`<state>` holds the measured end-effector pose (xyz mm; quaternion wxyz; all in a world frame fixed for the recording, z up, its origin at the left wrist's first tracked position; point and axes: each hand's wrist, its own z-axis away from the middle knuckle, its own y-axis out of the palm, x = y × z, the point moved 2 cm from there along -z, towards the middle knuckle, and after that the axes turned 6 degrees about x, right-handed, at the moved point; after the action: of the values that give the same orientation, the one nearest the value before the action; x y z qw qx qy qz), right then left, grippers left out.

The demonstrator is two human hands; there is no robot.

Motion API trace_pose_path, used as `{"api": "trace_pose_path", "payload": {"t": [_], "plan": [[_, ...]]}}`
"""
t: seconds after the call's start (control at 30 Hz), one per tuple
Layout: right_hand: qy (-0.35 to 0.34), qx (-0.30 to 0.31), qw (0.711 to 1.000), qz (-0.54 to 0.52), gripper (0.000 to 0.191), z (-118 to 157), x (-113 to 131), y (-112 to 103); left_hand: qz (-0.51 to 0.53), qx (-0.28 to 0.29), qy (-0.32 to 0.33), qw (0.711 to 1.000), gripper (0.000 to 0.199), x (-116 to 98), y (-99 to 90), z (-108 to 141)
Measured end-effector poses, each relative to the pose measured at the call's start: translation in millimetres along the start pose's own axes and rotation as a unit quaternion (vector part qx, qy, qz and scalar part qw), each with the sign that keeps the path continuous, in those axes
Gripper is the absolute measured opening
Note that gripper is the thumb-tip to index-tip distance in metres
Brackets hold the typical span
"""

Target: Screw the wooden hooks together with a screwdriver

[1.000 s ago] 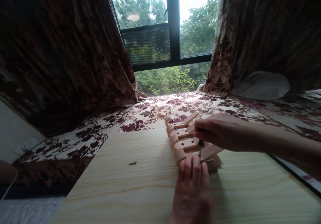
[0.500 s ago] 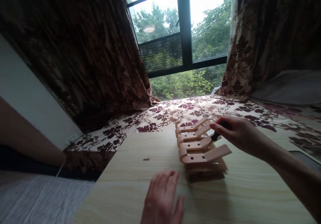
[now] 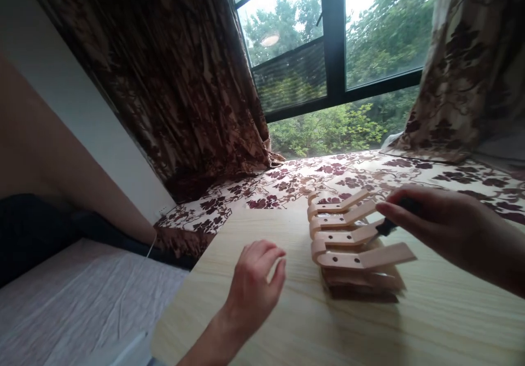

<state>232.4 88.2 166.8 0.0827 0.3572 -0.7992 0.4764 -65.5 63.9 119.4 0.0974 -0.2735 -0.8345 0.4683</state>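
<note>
- The left hand (image 3: 252, 286) is above the pale wooden tabletop (image 3: 295, 327), its fingers bent and the thumb near the forefinger (whether they pinch something small, one cannot tell).
- The right hand (image 3: 455, 224) has its fingers closed around a black-handled screwdriver (image 3: 385, 227), which slants down towards the wooden pieces.
- These bent wooden pieces (image 3: 381, 257), with dark round spots, stand in a row on the tabletop, between both hands.
- Behind them lies a flowered cloth (image 3: 295, 183).
- Farthest is the window (image 3: 335, 43).
</note>
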Motion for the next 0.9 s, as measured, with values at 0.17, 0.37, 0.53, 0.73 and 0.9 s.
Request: {"api": "trace_pose_path", "payload": {"t": [0.17,0.37,0.53,0.73,0.9], "plan": [[0.019,0.036,0.999,0.037,0.035,-4,10,12,0.097,-0.068,0.217,0.969,0.014,-76,21.8,-9],[0.048,0.091,0.993,0.055,0.036,-6,11,23,0.046,-0.035,0.190,0.980,0.033,-77,64.7,-13],[0.030,0.115,0.990,0.073,0.031,-5,9,28,0.009,-0.100,0.215,0.971,0.038,-69,90.0,-1],[-0.087,0.216,0.967,0.104,0.024,-9,24,18,0.019,-0.113,0.201,0.973,0.038,-70,94.5,1],[-0.138,0.276,0.938,0.159,0.019,-20,27,15,0.034,-0.120,0.192,0.974,0.036,-71,95.7,0]]}}
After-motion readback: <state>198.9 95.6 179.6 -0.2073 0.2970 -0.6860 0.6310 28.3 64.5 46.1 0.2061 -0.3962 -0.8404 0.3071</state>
